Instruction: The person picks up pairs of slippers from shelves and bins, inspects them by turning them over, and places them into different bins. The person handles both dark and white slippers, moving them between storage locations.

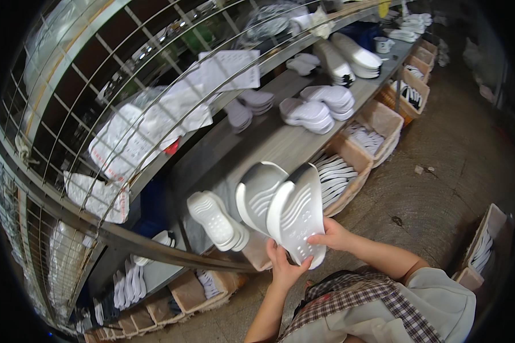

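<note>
Two white shoe soles with black edges at their upper ends stand tilted in front of me, over the front edge of the bench. The nearer shoe sole (301,214) has moulded wavy lines and small dots on its face. Behind it on the left, the other shoe sole (256,197) overlaps it partly. My left hand (284,267) is closed on the lower end of the nearer sole, its thumb on the face. On the right edge, my right hand (333,235) grips the same sole, thumb in front and fingers hidden behind. A stack of white soles (214,220) lies just left.
Grey bench (212,154) carries more stacks of white soles (317,108). Below its front edge, bins of soles (340,177) stand in a row. A wire mesh (126,74) with white papers behind it rises on the left. Another bin (479,251) sits on the floor at right.
</note>
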Motion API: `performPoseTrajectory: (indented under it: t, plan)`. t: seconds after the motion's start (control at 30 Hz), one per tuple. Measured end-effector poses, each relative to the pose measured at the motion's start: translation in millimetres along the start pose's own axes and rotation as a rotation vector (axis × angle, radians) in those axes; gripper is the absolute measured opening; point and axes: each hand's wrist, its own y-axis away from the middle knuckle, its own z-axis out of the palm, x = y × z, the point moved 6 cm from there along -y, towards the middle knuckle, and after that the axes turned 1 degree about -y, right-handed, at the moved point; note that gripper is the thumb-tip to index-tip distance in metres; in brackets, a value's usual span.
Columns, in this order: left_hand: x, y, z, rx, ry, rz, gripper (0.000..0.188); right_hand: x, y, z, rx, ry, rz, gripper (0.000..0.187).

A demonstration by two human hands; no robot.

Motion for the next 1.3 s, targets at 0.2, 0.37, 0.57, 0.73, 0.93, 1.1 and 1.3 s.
performPoseTrajectory:
  t: [0.2, 0.37, 0.57, 0.73, 0.93, 1.1, 1.3]
  plan:
    - [18, 3, 35, 0.007, -0.082, 0.344, 0.100, -3, 41, -33, 0.106, 0.092, -0.042, 0.054]
    - [21, 7, 54, -0.044, -0.088, 0.347, 0.119, -9, 62, -47, 0.153, 0.170, 0.008, 0.058]
    - [30, 7, 63, -0.007, -0.036, 0.398, 0.116, -14, 72, -53, 0.172, 0.216, -0.041, 0.059]
    - [38, 3, 61, -0.004, -0.080, 0.312, 0.074, -21, 74, -56, 0.191, 0.218, -0.145, 0.055]
    - [71, -7, 53, -0.069, -0.080, 0.203, 0.090, -12, 75, -59, 0.213, -0.179, 0.014, 0.047]
    - [89, -14, 36, -0.197, 0.001, 0.045, 0.112, -17, 72, -56, 0.205, -0.398, 0.098, 0.046]
    - [85, -16, 28, -0.179, 1.024, -0.269, 0.075, -34, 66, -45, 0.143, -0.538, 0.149, 0.045]
